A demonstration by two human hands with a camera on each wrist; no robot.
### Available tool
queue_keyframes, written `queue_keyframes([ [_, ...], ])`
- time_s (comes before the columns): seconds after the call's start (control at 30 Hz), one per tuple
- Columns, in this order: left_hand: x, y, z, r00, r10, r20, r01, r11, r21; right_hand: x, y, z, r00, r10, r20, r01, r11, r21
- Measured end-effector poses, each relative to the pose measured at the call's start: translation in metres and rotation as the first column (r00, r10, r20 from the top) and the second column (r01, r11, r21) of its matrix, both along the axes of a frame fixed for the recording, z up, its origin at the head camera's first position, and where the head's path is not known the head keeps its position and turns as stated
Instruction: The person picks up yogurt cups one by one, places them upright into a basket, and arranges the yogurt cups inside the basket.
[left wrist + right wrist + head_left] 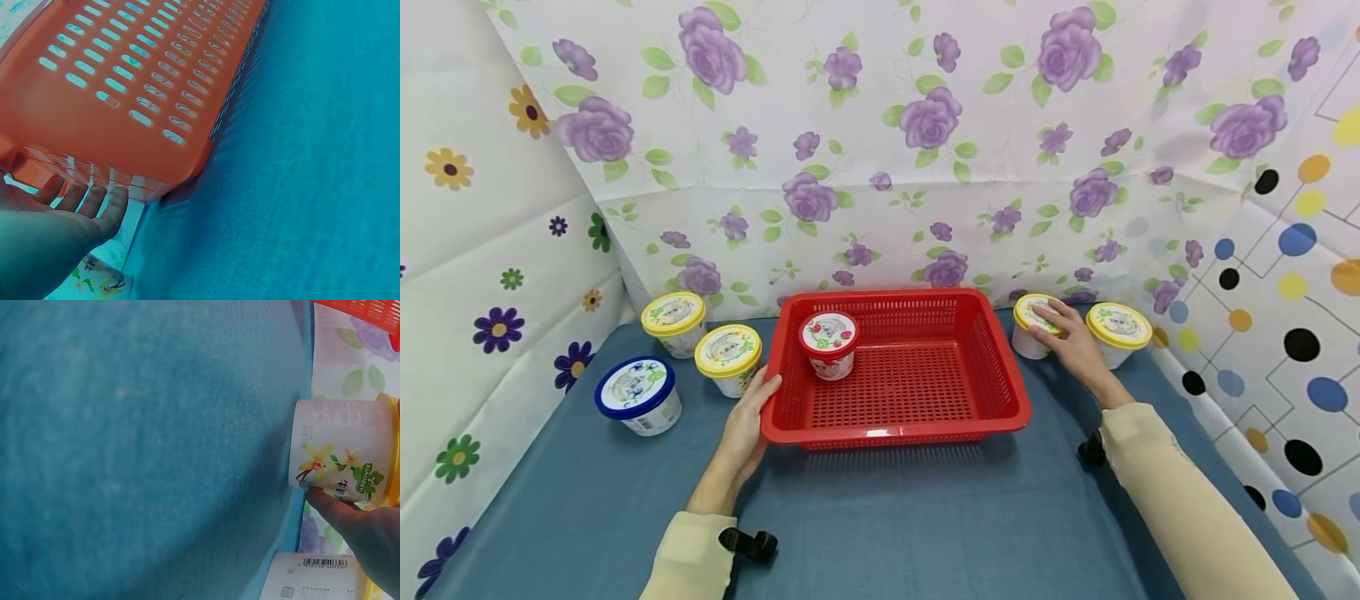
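Basket [895,436] sits on worktop [880,517]; inside, toward 10 o'clock, one red-lidded tub [829,336], contents hidden. Left hand [747,425] grips basket edge at 9. Right hand [1078,346]: grip closed around yellow-lidded tub [337,447], outside basket, near 3. Judged step: securing this tub; next move calls for a level lift.

The basket [895,434] is glossy plastic, the tablecloth [910,517] matt, the tubs [340,440] perhaps smooth paper.

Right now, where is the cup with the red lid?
In the head view, the red-lidded cup sits inside the red basket, toward the left end, which the left hand holds.
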State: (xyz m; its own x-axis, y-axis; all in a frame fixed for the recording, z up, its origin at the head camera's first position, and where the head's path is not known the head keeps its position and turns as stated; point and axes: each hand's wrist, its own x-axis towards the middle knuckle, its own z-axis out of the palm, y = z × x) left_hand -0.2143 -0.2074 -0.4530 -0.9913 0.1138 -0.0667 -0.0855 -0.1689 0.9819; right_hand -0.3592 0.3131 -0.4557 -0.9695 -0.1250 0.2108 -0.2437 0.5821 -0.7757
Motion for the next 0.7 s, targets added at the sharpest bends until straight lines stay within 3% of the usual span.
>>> queue_keyframes([
  [0.7, 0.0007, 0.0001, 0.0021, 1.000, 0.003, 0.009, -0.003, 1.000, -0.004, 0.0000, -0.0032, 0.0019, 1.000, -0.026, -0.015, 0.026, 1.000, 0.009],
])
